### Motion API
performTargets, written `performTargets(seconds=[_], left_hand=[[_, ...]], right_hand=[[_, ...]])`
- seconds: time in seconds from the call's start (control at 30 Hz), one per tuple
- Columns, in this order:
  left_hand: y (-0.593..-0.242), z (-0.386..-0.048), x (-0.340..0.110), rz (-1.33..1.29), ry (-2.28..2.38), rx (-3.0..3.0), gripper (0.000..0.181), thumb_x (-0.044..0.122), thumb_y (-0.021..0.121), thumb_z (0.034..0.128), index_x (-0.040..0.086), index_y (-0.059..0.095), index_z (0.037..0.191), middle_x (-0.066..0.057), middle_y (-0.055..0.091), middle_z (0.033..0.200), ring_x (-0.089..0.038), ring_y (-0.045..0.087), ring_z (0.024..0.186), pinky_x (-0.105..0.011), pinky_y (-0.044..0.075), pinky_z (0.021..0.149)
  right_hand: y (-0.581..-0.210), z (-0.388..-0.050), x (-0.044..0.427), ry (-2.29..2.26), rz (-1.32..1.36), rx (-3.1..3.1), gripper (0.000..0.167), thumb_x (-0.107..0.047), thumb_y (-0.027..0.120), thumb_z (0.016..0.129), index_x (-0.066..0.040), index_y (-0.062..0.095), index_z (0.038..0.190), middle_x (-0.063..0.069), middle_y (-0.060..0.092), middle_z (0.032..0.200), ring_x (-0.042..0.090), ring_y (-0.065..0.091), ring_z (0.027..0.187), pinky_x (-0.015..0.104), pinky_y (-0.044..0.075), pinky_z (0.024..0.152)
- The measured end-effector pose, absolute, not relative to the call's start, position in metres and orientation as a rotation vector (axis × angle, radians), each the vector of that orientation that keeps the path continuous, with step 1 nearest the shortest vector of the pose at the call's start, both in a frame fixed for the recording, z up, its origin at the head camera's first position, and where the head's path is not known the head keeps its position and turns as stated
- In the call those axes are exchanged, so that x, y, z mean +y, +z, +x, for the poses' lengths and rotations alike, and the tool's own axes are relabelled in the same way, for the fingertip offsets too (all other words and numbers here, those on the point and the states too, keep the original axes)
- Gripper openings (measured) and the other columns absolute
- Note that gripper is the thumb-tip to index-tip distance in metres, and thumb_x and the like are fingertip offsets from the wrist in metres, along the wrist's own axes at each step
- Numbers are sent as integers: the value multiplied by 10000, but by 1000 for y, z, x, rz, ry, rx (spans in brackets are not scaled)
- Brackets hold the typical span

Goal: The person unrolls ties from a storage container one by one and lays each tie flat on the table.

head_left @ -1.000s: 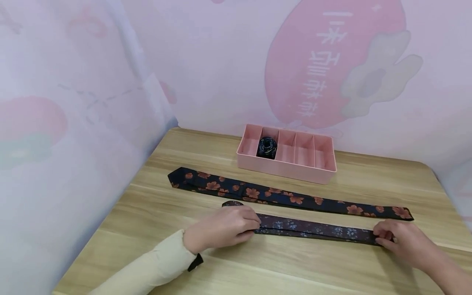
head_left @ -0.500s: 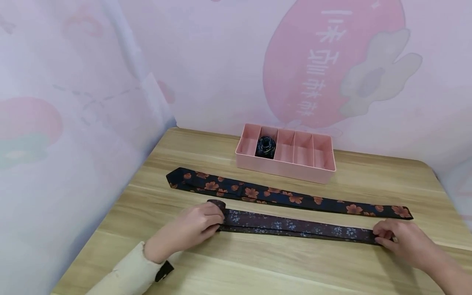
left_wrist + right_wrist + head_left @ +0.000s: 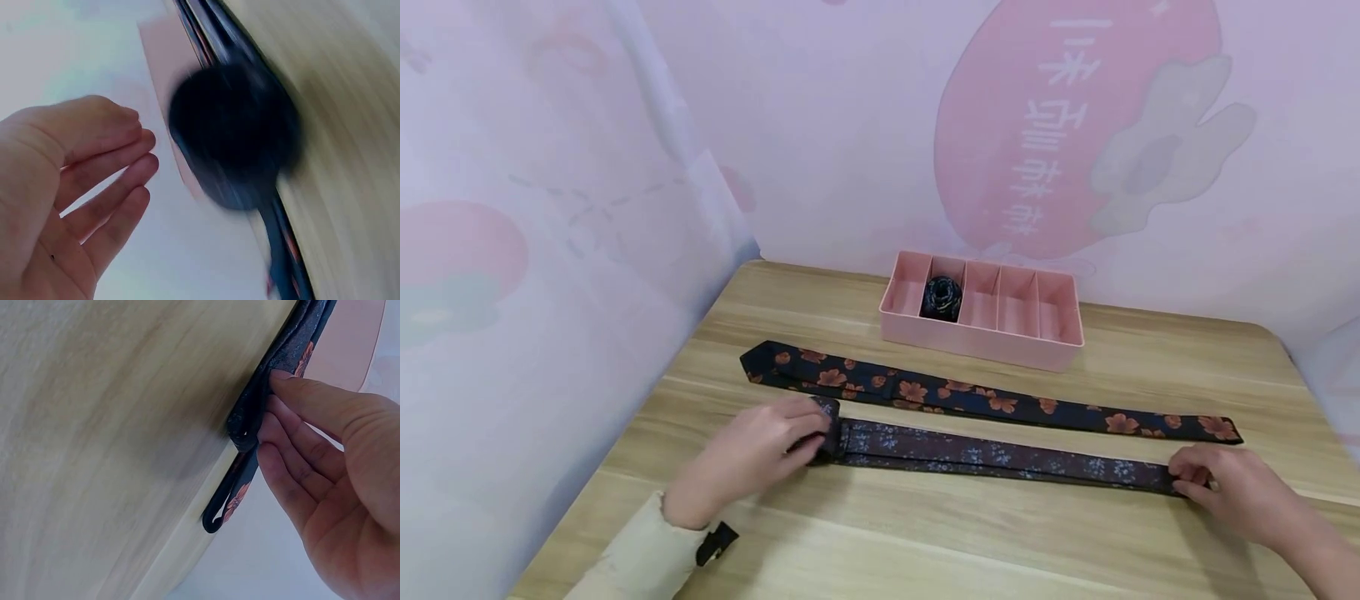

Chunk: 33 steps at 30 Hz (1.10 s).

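Note:
A dark maroon necktie [image 3: 970, 450] with small pale-blue flowers lies folded lengthwise across the table. Its left end is a thick roll [image 3: 827, 429], blurred and dark in the left wrist view. Beside that roll is my left hand [image 3: 752, 450], its fingers loosely bent. The left wrist view shows a small gap between these fingertips and the roll. At the tie's right end, my right hand [image 3: 1243, 496] pinches the folded edge between thumb and fingers, also seen in the right wrist view. Behind it lies a second necktie [image 3: 992, 402], navy with orange flowers, stretched out flat.
A pink divided box [image 3: 985, 336] stands at the back of the wooden table [image 3: 925, 542]. One rolled dark necktie [image 3: 942, 298] sits in its second compartment from the left. A printed pale cloth [image 3: 820, 150] hangs behind the table and along its left side.
My left hand has moved left along with the tie's rolled end, so more of the flat flowered strip shows. The right hand has stayed nearly still at the other end.

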<state>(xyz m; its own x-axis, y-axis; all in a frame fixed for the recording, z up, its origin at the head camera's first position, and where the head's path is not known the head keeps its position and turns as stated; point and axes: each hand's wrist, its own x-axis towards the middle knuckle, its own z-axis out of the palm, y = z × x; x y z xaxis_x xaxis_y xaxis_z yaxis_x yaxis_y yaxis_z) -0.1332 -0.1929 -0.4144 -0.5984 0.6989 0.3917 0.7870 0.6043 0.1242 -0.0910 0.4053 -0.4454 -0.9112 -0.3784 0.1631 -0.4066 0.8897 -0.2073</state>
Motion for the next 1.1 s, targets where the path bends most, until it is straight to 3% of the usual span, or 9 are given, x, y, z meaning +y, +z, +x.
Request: performTargets(seconds=[0.2,0.37,0.63,0.97,1.1], left_hand=[[-423,-135,-161,-1351,-325,-2654,40,150,815,922,145,781,941,20,756,1035,-125,701,972,-280,625,817],[-432,-136,-174,-1273,-243,-2726,65,110,828,892,142,771,894,18,759,1003,-135,689,943,-285,626,796],[-434,-139,-212,-1116,-371,-2672,150,68,878,825,99,787,940,-16,775,998,-163,733,934,-311,643,791],[-417,-142,-241,-973,-367,-2626,178,30,892,769,103,777,885,-20,778,919,-172,736,819,-319,633,678],[-404,-139,-231,-991,-417,-2525,202,57,880,779,74,792,960,-50,796,991,-207,759,905,-351,654,751]], right_hand=[[-446,-90,407,356,595,-2980,332,16,935,672,-182,722,832,-220,624,750,-148,481,685,213,504,565],[-444,-91,406,374,577,-3018,318,28,924,690,-171,730,845,-190,643,765,-140,494,684,215,516,572],[-434,-91,412,347,416,-3146,232,4,896,759,-130,746,876,-127,667,777,-102,531,669,227,543,595],[-437,-87,425,259,427,-3097,255,16,912,720,-122,749,859,-123,675,777,-116,510,658,220,525,572],[-436,-86,431,257,413,-3124,256,27,903,724,-115,749,871,-102,675,788,-104,516,658,222,525,574]])
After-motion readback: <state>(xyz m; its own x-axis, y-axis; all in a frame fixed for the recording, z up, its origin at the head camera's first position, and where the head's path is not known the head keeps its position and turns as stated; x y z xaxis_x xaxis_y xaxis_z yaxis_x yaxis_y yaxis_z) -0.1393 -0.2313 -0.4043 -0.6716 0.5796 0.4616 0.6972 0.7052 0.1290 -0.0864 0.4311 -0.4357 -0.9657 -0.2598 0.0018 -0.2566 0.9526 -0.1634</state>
